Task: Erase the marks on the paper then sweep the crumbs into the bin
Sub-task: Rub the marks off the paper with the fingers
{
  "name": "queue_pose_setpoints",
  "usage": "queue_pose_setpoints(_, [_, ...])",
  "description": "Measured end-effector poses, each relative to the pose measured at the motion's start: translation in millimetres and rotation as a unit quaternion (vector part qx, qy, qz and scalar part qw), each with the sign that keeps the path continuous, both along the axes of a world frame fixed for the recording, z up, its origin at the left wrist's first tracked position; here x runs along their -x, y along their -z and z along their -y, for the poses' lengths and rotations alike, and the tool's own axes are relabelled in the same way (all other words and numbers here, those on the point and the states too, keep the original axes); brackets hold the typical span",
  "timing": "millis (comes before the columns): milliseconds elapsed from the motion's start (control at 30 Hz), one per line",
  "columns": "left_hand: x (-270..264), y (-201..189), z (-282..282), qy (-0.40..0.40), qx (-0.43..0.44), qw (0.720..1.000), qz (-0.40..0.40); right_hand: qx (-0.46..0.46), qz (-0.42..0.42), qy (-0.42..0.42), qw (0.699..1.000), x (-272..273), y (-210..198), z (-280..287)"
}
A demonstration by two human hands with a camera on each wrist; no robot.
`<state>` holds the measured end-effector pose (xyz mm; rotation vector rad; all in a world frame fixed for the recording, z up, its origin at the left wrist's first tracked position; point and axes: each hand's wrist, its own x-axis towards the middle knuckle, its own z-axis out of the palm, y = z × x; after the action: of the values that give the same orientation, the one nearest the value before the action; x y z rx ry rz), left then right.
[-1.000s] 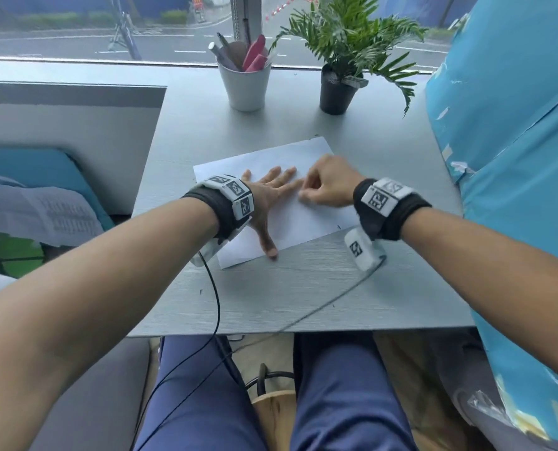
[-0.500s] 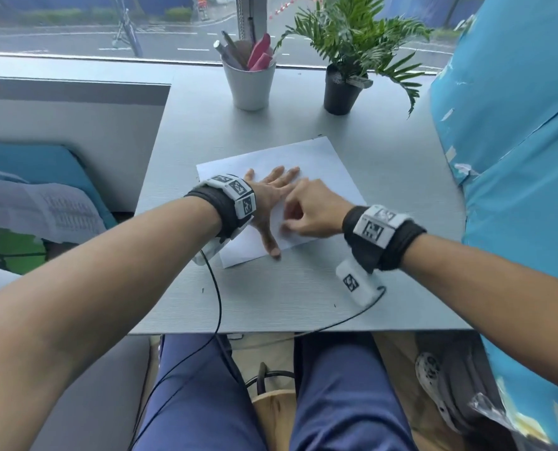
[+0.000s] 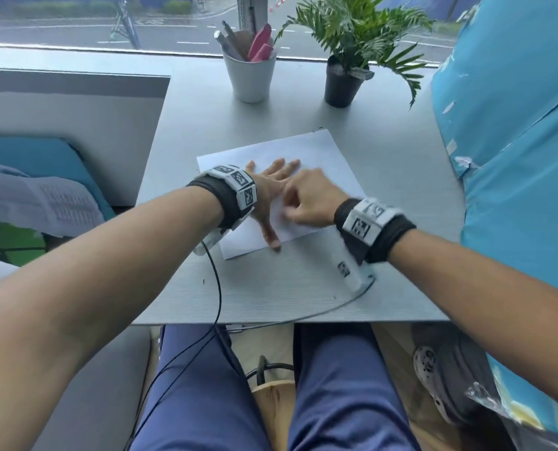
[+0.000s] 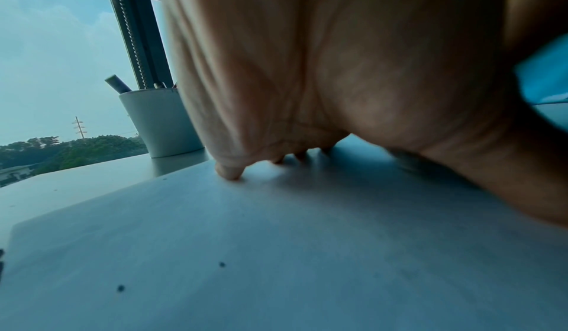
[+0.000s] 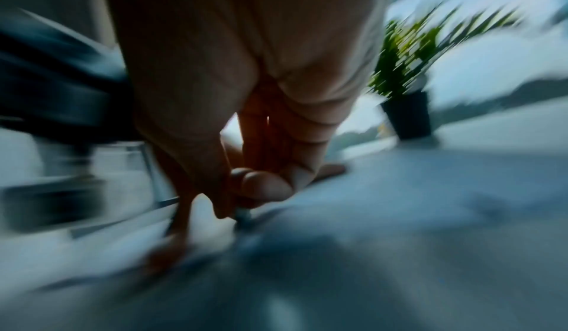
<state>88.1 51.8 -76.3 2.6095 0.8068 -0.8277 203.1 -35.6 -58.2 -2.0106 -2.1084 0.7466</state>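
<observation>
A white sheet of paper lies in the middle of the grey table. My left hand presses flat on its near left part with the fingers spread; the left wrist view shows the palm over the sheet. Just to the right of it my right hand is curled and blurred by motion. In the right wrist view its thumb and fingers pinch a small greyish eraser whose tip touches the paper. Dark specks lie on the surface near the left hand. No bin is in view.
A white cup of pens and a potted plant stand at the table's far side by the window. A big blue cushion borders the right edge. Wrist cables trail over the near edge to my lap.
My right hand slid left and nearer across the paper, close to the left hand's thumb, and is blurred now. The left hand stayed flat in place.
</observation>
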Motion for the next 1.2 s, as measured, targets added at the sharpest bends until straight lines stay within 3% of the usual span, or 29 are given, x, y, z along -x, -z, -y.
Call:
queue_pose_setpoints(67, [-1.6,1.1,-0.2,0.003,-0.01,1.0,-0.004,0.025,-0.012,-0.044,0.999,10.1,2.2,9.7])
queue_pose_setpoints(200, [2.7,-0.5,-1.0,-0.002,0.005,1.0,0.003,-0.038,-0.013,0.088,0.995,-28.6,-5.2,-9.8])
queue_pose_setpoints(333, [0.0,2.8,-1.3,0.002,-0.006,1.0,0.003,0.023,-0.021,-0.037,0.999,7.1,0.2,20.1])
queue_pose_setpoints(500, [1.8,-2.5,-0.6,0.002,0.007,1.0,-0.008,-0.049,-0.026,0.109,0.992,-35.9,-0.3,-2.3])
queue_pose_setpoints(633, [-0.8,-2.3,0.1,0.003,-0.005,1.0,-0.013,0.018,-0.024,-0.021,0.999,-6.4,2.9,19.4])
queue_pose_setpoints(767, [1.0,-1.4,-0.6,0.006,0.003,1.0,-0.013,-0.05,-0.023,0.094,0.994,-37.8,-1.5,-2.6])
queue_pose_setpoints(900, [-0.2,0.6,-0.5,-0.001,0.002,1.0,-0.007,0.011,-0.025,-0.028,0.999,-8.1,1.4,20.6])
queue_pose_setpoints(1033, [0.9,-0.9,-0.6,0.003,0.005,1.0,-0.012,-0.041,-0.015,0.065,0.997,-38.0,-1.3,0.3])
queue_pose_setpoints(1200, [-1.5,-2.6,2.1,0.0,0.003,1.0,-0.009,0.023,-0.036,-0.038,0.998,-2.9,1.4,30.0])
